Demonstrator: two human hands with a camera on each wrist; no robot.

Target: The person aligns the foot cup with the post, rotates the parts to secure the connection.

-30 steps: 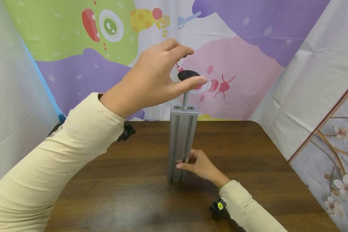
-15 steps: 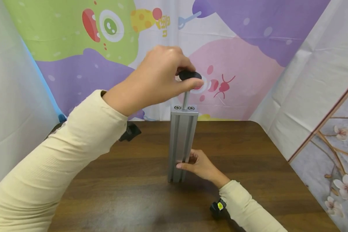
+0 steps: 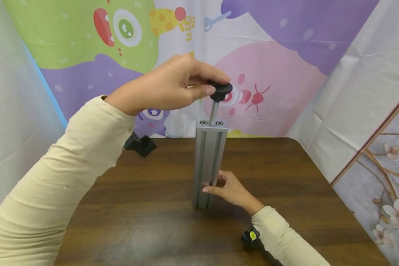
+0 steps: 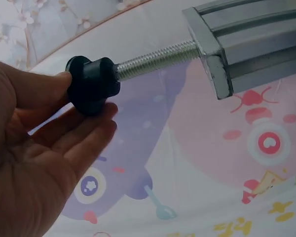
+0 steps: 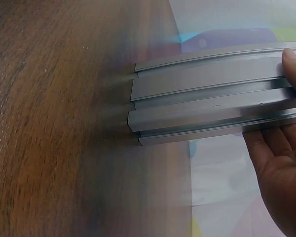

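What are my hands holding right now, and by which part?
Your left hand pinches the black knob by its rim with the fingers; your right hand holds the upright metal post near its lower end.

Both arms (image 3: 70, 159) stretched forward, left hand (image 3: 171, 85) raised, pinching, right hand (image 3: 233, 190) lower, gripping

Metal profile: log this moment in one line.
left hand pinches black knob; right hand grips metal profile; threaded rod between knob and profile; profile upright on table
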